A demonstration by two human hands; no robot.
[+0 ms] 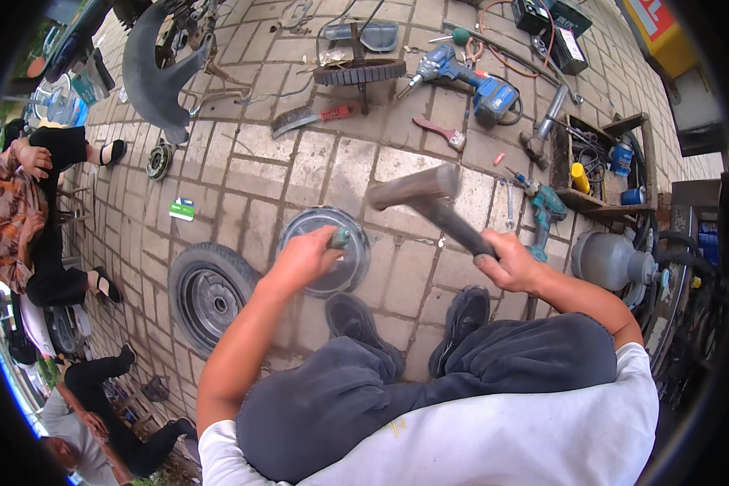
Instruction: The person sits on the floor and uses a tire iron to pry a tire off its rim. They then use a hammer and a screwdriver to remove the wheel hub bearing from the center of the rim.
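My right hand (510,261) is closed round the dark handle of a hammer (454,228). Its head is blurred and hangs above the paving, to the right of a round grey metal disc (350,279). Over that disc my left hand (301,257) makes a fist round a tool with a green, rounded end (339,237). The rest of the tool is hidden by the fist, so its kind does not show. The disc lies flat on the bricks in front of my shoes, partly covered by my left hand and wrist.
A tyred wheel (212,298) lies left of my forearm. Beyond the disc are a red-handled wire brush (309,120), a paintbrush (441,132) and a blue power tool (462,81). Rightward are a teal drill (545,212) and a wooden toolbox (579,202). Two people sit at the left.
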